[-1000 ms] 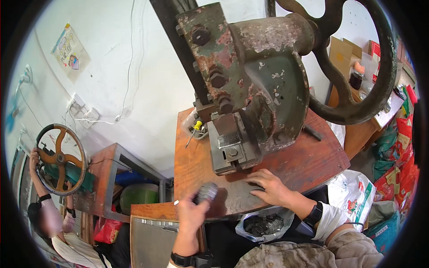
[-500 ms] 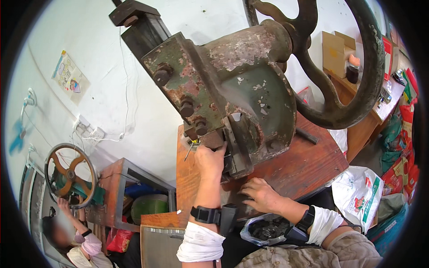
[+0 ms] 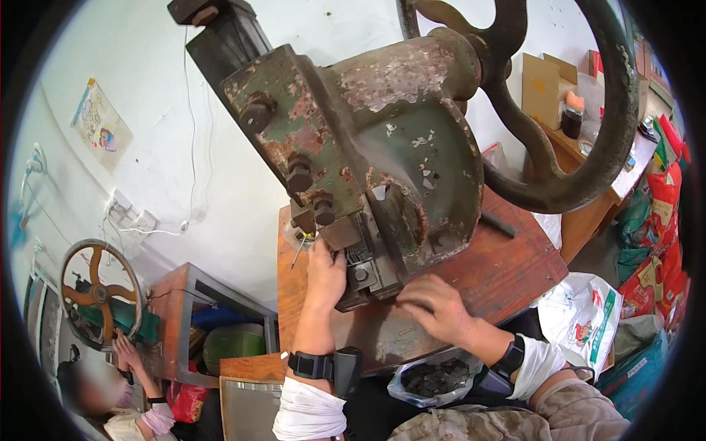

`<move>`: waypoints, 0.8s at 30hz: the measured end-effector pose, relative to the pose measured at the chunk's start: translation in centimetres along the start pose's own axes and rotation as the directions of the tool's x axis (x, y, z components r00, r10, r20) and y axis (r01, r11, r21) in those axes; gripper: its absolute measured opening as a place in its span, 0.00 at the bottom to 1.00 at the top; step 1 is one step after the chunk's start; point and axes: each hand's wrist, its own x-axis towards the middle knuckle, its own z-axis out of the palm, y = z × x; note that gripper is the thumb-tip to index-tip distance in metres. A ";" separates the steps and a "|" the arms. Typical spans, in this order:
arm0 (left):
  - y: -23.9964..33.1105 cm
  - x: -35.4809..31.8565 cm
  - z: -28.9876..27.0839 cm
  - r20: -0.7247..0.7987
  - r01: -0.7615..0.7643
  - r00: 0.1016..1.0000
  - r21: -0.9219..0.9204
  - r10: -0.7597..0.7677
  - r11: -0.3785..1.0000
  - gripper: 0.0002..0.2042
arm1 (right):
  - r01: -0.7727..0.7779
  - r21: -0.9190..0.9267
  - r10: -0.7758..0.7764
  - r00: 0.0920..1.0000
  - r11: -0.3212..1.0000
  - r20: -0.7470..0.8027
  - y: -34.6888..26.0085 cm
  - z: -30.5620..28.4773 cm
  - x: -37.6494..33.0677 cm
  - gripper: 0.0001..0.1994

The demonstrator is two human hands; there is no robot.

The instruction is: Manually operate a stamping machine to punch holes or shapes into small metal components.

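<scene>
A heavy hand press [image 3: 423, 151], with worn green paint and bolts along its slide, stands on a reddish wooden bench. My left hand [image 3: 326, 272] is at the foot of its slide, fingers closed around something I cannot make out. Beside those fingers, a dark ridged metal piece [image 3: 357, 253] shows in the die area, near a metal block with a round bolt [image 3: 362, 275]. A thin rod and a yellow bit [image 3: 307, 237] are just left of the fingertips. My right hand [image 3: 439, 307] hovers by the front of the press base, fingers loosely bent and apart, nothing visible in them.
A plastic bag of dark flat pieces [image 3: 440, 378] lies below the bench edge. The large handwheel [image 3: 625, 95] rises at right, near a cardboard box [image 3: 543, 92] and a white printed bag [image 3: 577, 312]. At left another person [image 3: 136, 382] reaches to a second wheel [image 3: 101, 294].
My right hand has lifted from the bench top, its fingers now bent towards the press base. My left hand stays under the slide, turned a little, uncovering the metal block. The view has shifted slightly.
</scene>
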 end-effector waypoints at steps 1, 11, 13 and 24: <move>-0.7 0.0 -0.2 -0.003 0.005 1.000 -0.007 -0.005 1.000 0.16 | -0.001 -0.003 0.001 1.000 1.000 0.009 -0.1 -0.2 1.1 0.11; -0.1 -0.9 0.5 -0.014 -0.110 0.993 0.196 0.115 0.974 0.18 | -0.304 -0.342 0.312 0.949 0.889 -0.032 1.0 3.3 9.9 0.30; -0.2 -0.8 0.4 -0.004 -0.129 0.991 0.145 0.131 0.981 0.18 | -0.410 -0.299 0.430 0.903 0.862 0.004 1.2 3.3 10.1 0.33; -1.0 -0.4 -0.1 0.137 -0.223 0.972 0.263 0.192 0.939 0.18 | 0.127 -0.297 -0.117 0.992 0.946 0.051 -3.7 -1.8 9.5 0.19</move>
